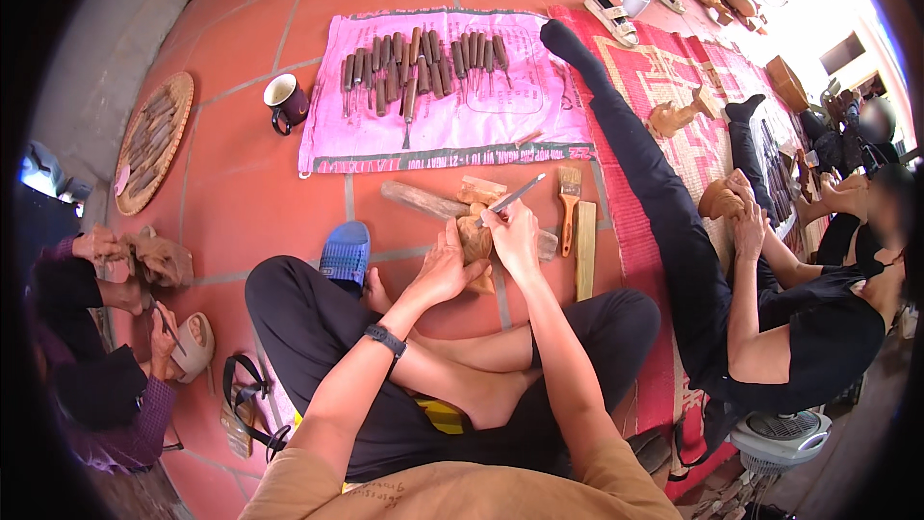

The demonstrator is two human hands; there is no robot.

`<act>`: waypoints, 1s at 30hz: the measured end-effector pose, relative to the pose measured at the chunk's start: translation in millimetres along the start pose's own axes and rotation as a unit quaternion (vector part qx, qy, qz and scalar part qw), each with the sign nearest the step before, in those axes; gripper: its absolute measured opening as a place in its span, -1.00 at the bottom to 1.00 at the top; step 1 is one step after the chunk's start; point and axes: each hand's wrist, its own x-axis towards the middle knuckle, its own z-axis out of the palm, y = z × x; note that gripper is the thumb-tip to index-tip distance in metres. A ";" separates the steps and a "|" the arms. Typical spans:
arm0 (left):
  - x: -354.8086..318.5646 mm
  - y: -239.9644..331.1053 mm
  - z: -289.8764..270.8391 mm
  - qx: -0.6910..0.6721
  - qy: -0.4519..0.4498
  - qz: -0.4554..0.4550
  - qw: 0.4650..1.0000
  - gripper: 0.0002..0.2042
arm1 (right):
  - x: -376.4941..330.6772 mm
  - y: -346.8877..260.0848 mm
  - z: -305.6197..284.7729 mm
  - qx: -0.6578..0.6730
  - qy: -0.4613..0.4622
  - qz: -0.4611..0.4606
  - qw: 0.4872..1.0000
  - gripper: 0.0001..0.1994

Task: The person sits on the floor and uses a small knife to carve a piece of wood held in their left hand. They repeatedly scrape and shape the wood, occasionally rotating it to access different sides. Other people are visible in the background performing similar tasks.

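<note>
Your left hand [445,268] is closed around the near left side of a small carved wooden piece [474,241], fingers wrapped and thumb pressed to it, a dark watch [386,338] on the wrist; your right hand [514,236] is closed on a chisel [510,198], gripped like a pen; the hands touch across the piece, which sits between them just beyond your crossed legs, propped on a wooden block [423,200] lying on the tiled floor [241,202]. The chisel's long axis runs from your right hand up and to the far right, its metal end pointing away from you; the working end is hidden behind your fingers, so you cannot tell where it meets the wood. Your left hand is the nearer one to the piece's bulk. Just right of your hands lie a paintbrush [569,195] and a flat wooden stick [585,249]; a blue sandal [345,252] lies to the left. Farther off, a pink sheet [500,111] carries a row of wooden-handled chisels [423,63]; a dark mug [286,101] stands at its left. Other people work at both sides.
</note>
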 end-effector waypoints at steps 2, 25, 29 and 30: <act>0.7 10.0 -6.2 -0.016 -0.029 -0.015 0.999 0.08 | 5.4 7.8 -4.3 0.177 -0.003 0.115 0.978 -0.91; -30.9 -17.7 -79.7 -0.056 -0.095 -0.045 0.993 -0.14 | -4.9 9.6 -41.1 0.367 -0.110 0.110 0.917 -0.95; -26.1 -11.7 -77.5 -0.053 -0.119 -0.011 0.991 -0.11 | -11.6 -2.0 -55.8 0.411 -0.098 0.192 0.886 -0.92; -26.3 -10.4 -75.2 -0.075 -0.123 -0.012 0.989 -0.09 | -12.5 -1.6 -55.3 0.421 -0.110 0.191 0.880 -0.93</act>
